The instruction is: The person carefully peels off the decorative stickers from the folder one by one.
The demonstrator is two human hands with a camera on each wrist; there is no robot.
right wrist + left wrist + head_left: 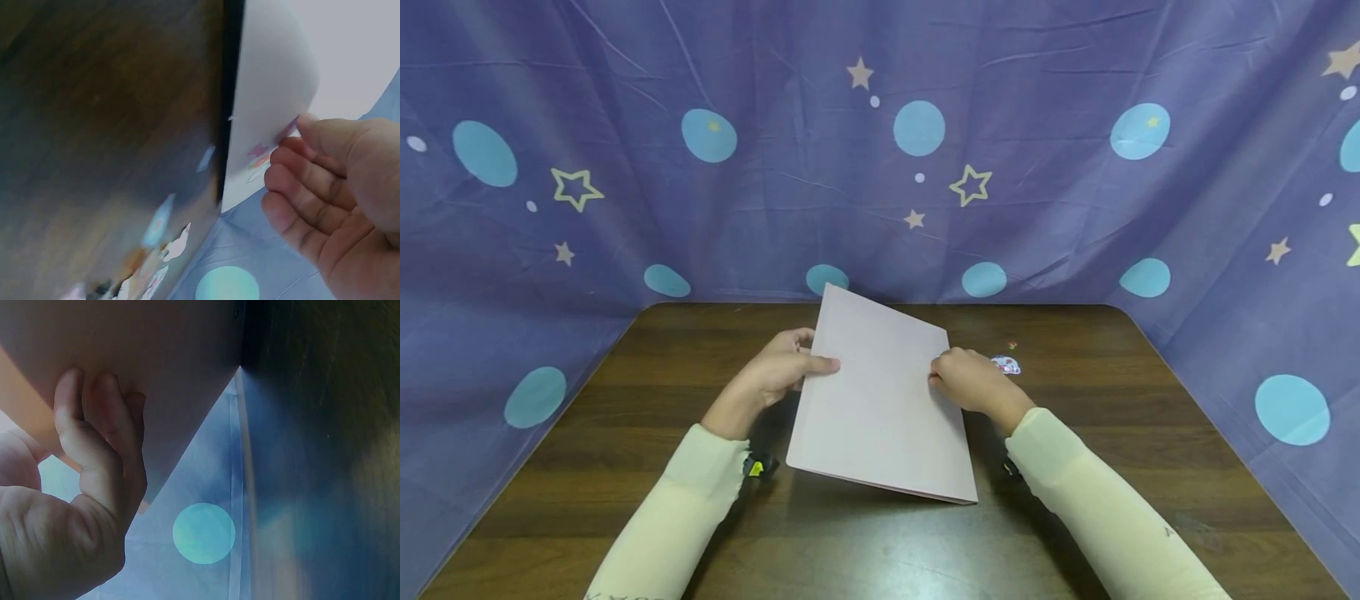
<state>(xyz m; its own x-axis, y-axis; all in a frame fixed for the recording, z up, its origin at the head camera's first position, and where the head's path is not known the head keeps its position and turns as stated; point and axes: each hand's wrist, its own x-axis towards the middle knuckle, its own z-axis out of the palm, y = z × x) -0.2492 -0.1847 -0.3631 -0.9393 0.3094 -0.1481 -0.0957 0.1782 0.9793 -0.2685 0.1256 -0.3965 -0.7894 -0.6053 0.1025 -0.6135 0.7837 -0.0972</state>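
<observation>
A thin, pale booklet stands tilted above the table, its blank cover turned toward me. My left hand holds its left edge, thumb on the cover and fingers behind; the left wrist view shows those fingers against the back. At the right edge my right hand pinches the booklet between thumb and curled fingers. In the right wrist view, a white page bends away near that thumb, with small coloured pictures low on it. The rest of the inside is hidden.
Paper cutouts lie on the brown wooden table behind my right hand; several show in the right wrist view, including a white one. A purple curtain with stars and dots borders the table's back and sides.
</observation>
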